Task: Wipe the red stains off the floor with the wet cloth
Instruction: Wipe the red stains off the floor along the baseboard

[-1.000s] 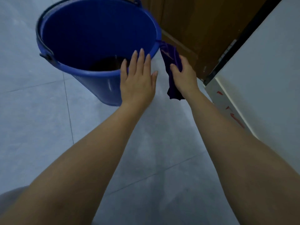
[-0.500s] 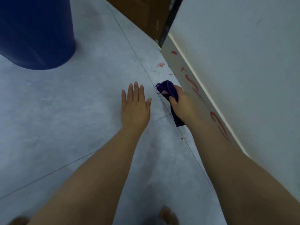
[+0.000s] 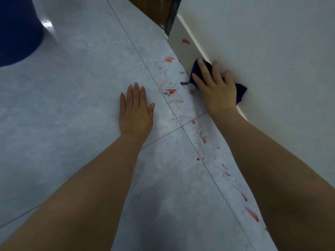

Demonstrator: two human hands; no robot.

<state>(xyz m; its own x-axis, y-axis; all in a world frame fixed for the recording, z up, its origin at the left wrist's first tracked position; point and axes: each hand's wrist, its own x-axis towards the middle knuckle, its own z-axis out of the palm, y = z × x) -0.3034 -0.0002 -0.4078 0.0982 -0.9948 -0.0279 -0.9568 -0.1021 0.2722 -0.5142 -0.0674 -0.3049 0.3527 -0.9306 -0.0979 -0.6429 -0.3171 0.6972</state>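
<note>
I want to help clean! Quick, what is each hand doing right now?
Left hand: open, flat on the floor, holding nothing.
Right hand: fingers spread, pressing the purple cloth against the baseboard.

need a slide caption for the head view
Right hand presses a purple cloth to the skirting; left hand rests flat on the grey floor beside red stains.

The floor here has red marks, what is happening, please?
A person is cleaning. The right hand presses a dark purple cloth flat against the baseboard, where the wall meets the floor. The left hand lies flat and empty on the tiles. Many red stains remain along the wall. A blue bucket stands at the far left.
</note>
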